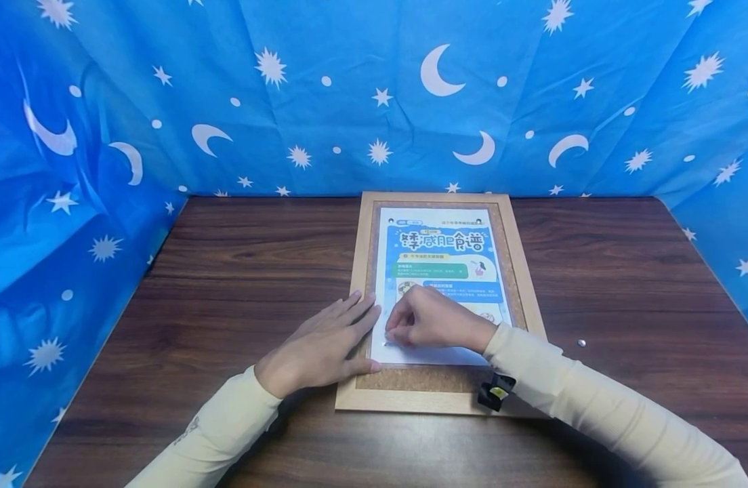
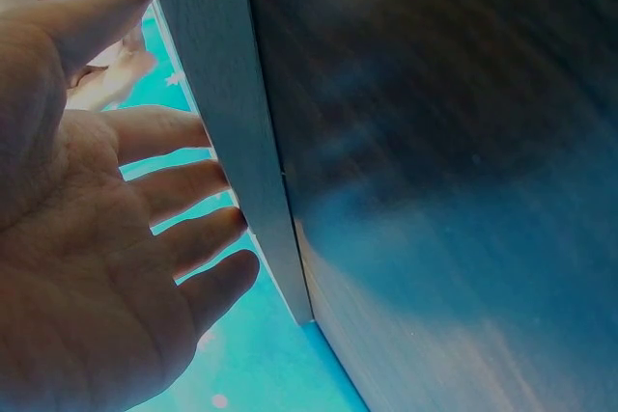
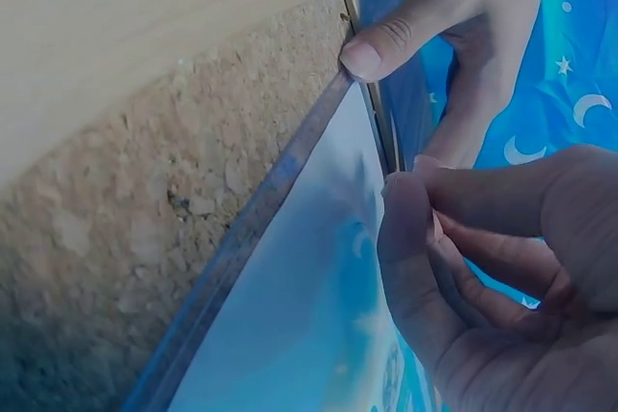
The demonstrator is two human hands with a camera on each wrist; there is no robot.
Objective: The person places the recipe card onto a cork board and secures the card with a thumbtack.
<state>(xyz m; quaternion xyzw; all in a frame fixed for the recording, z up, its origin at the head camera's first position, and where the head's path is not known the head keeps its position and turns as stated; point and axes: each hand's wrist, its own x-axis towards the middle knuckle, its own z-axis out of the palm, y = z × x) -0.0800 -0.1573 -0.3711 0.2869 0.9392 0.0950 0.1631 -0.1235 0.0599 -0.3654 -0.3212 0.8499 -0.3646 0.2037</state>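
A printed poster in a clear sleeve (image 1: 438,271) lies on a wood-framed cork board (image 1: 410,381). My left hand (image 1: 325,342) rests flat over the board's left edge, fingers spread and straight, with the thumb on the sleeve's lower left corner. In the left wrist view, the fingertips of the left hand (image 2: 106,229) touch the frame's side (image 2: 224,74). Near that same corner, my right hand (image 1: 431,317) pinches a small thumbtack (image 1: 385,344) between thumb and index finger; the fingertips mostly hide it. Tacks (image 1: 391,220) sit at both upper corners of the poster.
A loose silver thumbtack (image 1: 581,343) lies on the dark wooden table (image 1: 246,271), right of the board. Blue curtain with moons and stars (image 1: 349,102) hangs behind and at the sides. A black wrist device (image 1: 496,392) is at the right sleeve.
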